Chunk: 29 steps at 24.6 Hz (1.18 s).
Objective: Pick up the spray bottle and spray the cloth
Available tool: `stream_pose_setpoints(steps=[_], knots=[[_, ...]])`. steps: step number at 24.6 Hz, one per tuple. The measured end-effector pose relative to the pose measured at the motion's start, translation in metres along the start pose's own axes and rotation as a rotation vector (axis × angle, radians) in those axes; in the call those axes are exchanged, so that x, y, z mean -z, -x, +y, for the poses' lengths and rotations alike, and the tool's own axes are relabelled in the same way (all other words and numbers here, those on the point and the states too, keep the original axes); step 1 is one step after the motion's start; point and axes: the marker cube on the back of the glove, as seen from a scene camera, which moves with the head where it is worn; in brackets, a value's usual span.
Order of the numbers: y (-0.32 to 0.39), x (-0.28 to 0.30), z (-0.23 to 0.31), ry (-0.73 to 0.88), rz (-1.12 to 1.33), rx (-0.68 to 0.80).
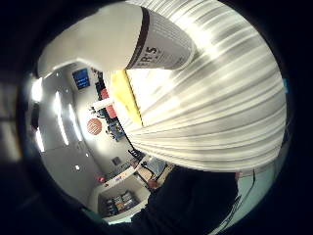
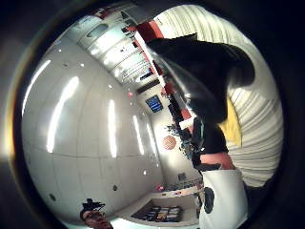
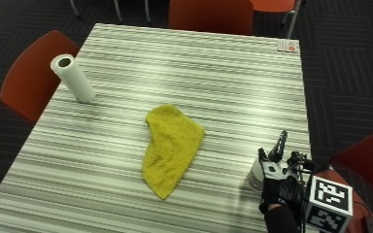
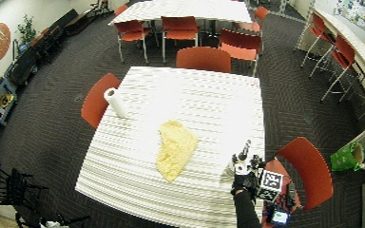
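Gloved right hand (image 3: 278,187) sits at the near right edge of the striped table (image 3: 225,73), its grip against a white spray bottle (image 3: 258,177) standing upright there; whether the fingers are curled round it I cannot tell. From the palm, the bottle's label (image 1: 161,46) looms close. Yellow cloth (image 3: 169,148) lies mid-table, apart from the bottle. A paper towel roll (image 3: 72,77) stands near the far left edge.
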Motion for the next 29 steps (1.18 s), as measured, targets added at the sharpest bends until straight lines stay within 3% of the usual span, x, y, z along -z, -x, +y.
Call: stream_pose_setpoints(steps=[8,29], knots=[[0.006,0.018,-0.04,-0.087,0.06,0.078],[-0.001,0.014,-0.042,-0.046,-0.025,0.121]])
